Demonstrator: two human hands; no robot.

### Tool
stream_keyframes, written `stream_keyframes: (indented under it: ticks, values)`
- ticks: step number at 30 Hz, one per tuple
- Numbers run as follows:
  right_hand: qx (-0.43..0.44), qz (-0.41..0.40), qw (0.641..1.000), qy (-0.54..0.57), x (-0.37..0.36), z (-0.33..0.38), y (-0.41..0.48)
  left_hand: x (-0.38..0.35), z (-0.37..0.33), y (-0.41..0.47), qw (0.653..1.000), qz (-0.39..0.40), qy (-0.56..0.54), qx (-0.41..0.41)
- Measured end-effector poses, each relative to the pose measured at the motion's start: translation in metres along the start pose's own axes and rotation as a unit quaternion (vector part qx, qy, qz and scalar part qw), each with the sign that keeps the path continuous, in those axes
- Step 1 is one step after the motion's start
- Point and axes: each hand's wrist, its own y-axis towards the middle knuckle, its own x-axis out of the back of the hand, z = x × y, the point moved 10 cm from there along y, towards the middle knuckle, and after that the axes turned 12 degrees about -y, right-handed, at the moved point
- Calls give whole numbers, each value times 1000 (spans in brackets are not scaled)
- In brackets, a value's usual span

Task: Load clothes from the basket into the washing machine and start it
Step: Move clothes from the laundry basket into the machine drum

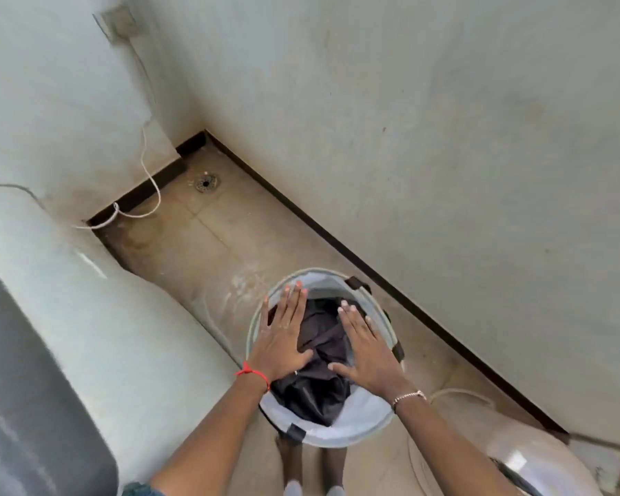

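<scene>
On the floor by the wall: round basket point(382, 420) holding dark clothes point(319, 370). Left hand point(283, 334) and right hand point(367, 352) hovered flat above, fingers spread, gripping nothing. Cloth judged soft, light; best gathered by central folds.

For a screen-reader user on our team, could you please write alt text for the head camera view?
Both hands, left hand and right hand, hover open and flat over dark clothes inside a round, light laundry basket on a tiled floor. A floor drain sits in the far corner, and a white cable trails down the left wall.
</scene>
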Motion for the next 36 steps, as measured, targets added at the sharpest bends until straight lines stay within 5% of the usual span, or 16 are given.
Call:
stream_keyframes:
  ticks: [7, 15, 24, 36]
  values:
    - [-129, 64, 989, 30, -173, -12, 4, -151, 84, 41, 985, 115, 127, -31]
    - [-213, 79, 973, 44, -289, -3, 26, -231, 147, 83, 962, 169, 208, -55]
    - [-333, 114, 934, 67, -333, -26, 29, -262, 149, 103, 965, 165, 199, -50]
    - [-304, 75, 940, 138, -368, -20, 41, -292, 158, 102, 965, 131, 218, -71]
